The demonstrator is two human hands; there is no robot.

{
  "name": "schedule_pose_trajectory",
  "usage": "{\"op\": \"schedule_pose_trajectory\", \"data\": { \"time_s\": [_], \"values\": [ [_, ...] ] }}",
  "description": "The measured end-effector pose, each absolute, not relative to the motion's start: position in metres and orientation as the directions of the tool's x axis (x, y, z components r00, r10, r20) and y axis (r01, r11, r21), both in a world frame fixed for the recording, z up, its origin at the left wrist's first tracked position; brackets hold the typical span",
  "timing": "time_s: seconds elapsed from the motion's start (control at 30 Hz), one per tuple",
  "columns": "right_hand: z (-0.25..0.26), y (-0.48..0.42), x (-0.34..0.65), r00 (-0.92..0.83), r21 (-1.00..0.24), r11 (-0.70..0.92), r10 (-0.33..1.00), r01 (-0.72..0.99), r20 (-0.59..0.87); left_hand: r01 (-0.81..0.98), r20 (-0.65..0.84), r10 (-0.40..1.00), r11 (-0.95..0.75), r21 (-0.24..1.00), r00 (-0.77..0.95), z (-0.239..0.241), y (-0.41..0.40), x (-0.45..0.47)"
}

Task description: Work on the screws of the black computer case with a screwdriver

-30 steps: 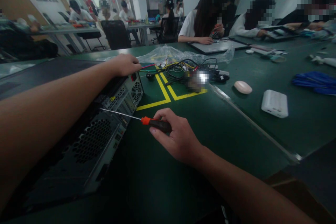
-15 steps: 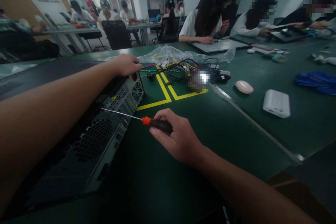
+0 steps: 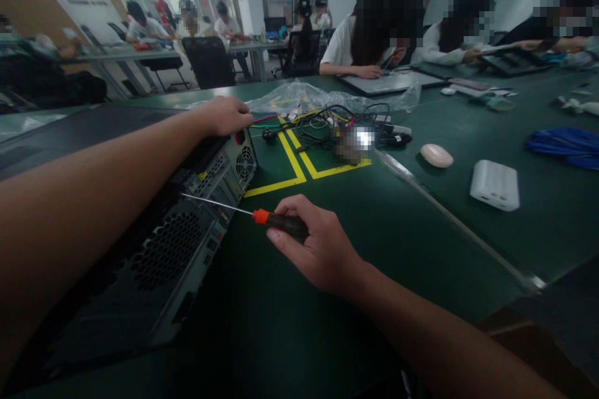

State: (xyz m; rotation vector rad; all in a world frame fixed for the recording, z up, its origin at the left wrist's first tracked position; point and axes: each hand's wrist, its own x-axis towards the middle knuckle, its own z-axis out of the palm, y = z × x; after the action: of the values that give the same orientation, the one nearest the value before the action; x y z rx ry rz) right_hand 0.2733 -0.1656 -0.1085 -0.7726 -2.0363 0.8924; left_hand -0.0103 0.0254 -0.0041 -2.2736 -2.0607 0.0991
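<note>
A black desktop computer case (image 3: 161, 315) lies on the green table at the left, its rear panel with vent holes and ports turned toward the right. My left hand (image 3: 224, 115) grips its far top edge, the fingers curled over and partly hidden. In my right hand (image 3: 318, 243) is a screwdriver (image 3: 285, 223) with a dark handle and an orange collar, the fingers closed round the handle. Its thin shaft points left, and the tip meets the rear panel near the edge above the round vent. Whether a screw sits under the tip is too small to tell.
Beyond the case lie tangled cables (image 3: 322, 121) and clear plastic film (image 3: 285, 96). To the right are a pinkish oval object (image 3: 437, 155), a white box-shaped device (image 3: 495, 184) and a blue cable bundle (image 3: 566, 146). A co-worker (image 3: 341, 53) sits across the table.
My hands, the screwdriver and the case have hardly moved. Across the table, the co-worker's raised hand is slightly lower.
</note>
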Motion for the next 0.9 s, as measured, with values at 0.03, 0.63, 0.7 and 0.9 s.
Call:
{"op": "schedule_pose_trajectory", "data": {
  "time_s": [0.03, 0.63, 0.7, 0.9],
  "values": [
    [-0.1083, -0.1654, 0.2733, -0.52, -0.793, 0.57, 0.754, 0.216, 0.4, 0.99, 0.003, 0.995, -0.101, -0.096, 0.101, -0.0043, 0.0254, -0.0105],
    [-0.1116, -0.1651, 0.2729, -0.515, -0.794, 0.567, 0.758, 0.218, 0.399, 0.985, -0.02, 0.995, -0.096, -0.14, 0.094, -0.005, 0.026, -0.0109],
    [-0.1114, -0.165, 0.2729, -0.511, -0.79, 0.573, 0.756, 0.216, 0.409, 0.986, -0.025, 0.996, -0.092, -0.135, 0.09, -0.0047, 0.0255, -0.0099],
    [-0.1105, -0.1658, 0.2732, -0.497, -0.769, 0.61, 0.736, 0.192, 0.459, 0.991, -0.012, 0.995, -0.098, -0.094, 0.097, -0.0059, 0.0282, -0.0127]
  ]
}}
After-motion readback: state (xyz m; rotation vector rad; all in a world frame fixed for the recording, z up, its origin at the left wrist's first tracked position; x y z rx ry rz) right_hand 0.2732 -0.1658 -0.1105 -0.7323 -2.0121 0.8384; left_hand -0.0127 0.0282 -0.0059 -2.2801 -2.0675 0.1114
